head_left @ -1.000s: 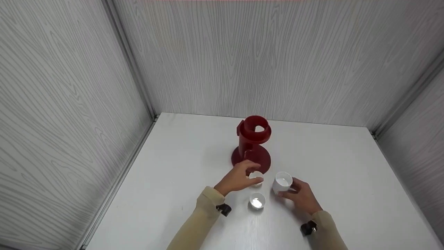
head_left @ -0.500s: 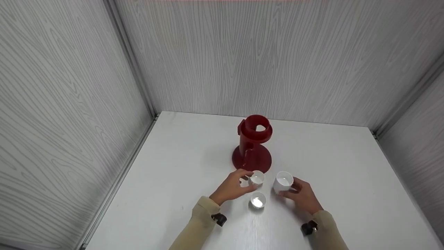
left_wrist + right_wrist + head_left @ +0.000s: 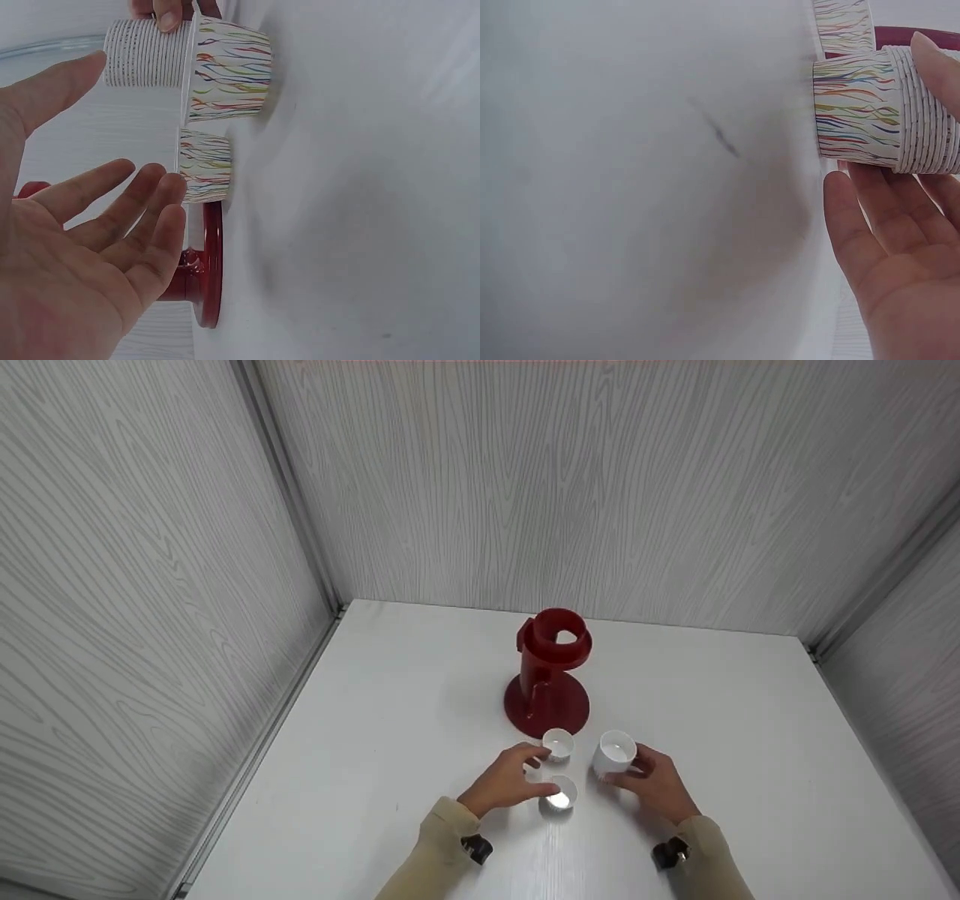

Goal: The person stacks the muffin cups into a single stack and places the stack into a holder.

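My left hand (image 3: 504, 781) is at the left of two small paper cups, its fingers and thumb spread apart with nothing between them. The far paper cup (image 3: 558, 744) stands by the fingertips, and the near paper cup (image 3: 566, 795) is by the thumb. Both have white rims and coloured wavy lines on their sides, as the left wrist view shows. My right hand (image 3: 660, 786) holds a stack of nested paper cups (image 3: 859, 112) between thumb and fingers. The stack is upright on or just over the table, right of the two cups.
Behind the cups stands a dark red stand (image 3: 555, 712) with a round base, a post and a ring-shaped top. All of this is on a white table (image 3: 390, 720), enclosed by grey wood-patterned panels (image 3: 480, 510) at the back and sides.
My left hand has drawn back from the far cup, leaving it standing on the table, and has come nearer to the near cup. My right hand keeps holding the stack.
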Demonstrator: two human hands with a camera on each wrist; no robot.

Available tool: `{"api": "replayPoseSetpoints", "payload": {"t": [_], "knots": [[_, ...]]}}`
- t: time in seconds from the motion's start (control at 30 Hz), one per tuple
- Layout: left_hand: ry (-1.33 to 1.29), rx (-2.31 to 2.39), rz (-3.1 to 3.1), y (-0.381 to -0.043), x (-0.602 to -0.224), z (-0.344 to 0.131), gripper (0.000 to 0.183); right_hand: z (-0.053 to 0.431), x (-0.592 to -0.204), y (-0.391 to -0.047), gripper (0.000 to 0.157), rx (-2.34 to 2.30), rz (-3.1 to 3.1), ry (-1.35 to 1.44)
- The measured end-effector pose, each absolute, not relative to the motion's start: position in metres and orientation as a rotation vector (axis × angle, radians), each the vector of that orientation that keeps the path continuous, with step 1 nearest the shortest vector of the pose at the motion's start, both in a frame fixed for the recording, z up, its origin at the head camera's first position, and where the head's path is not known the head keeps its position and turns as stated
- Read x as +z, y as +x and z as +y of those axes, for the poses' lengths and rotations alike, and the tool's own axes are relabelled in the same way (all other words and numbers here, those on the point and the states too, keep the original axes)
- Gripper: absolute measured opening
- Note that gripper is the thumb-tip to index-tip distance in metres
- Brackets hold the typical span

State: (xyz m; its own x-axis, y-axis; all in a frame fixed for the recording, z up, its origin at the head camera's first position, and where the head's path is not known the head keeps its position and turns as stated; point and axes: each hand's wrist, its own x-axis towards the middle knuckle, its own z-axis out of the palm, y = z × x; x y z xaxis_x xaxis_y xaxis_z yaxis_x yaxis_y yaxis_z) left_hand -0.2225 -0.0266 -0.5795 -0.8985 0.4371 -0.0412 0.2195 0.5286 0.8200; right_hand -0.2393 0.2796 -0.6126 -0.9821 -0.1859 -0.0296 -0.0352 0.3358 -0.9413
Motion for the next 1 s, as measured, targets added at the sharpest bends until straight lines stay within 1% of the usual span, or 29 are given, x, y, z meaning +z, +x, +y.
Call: {"api": "replayPoseSetpoints", "payload": {"t": [0.4,1.0], "knots": [[0.513,1.286,2.477,-0.22,-0.59,-0.022,0.074,0.279,-0.612,-0.24,0.069,-1.737,2.463,-0.216],[0.6,1.348,2.433,-0.218,-0.594,-0.019,0.075,0.278,-0.611,-0.238,0.07,-1.721,2.469,-0.193]]}}
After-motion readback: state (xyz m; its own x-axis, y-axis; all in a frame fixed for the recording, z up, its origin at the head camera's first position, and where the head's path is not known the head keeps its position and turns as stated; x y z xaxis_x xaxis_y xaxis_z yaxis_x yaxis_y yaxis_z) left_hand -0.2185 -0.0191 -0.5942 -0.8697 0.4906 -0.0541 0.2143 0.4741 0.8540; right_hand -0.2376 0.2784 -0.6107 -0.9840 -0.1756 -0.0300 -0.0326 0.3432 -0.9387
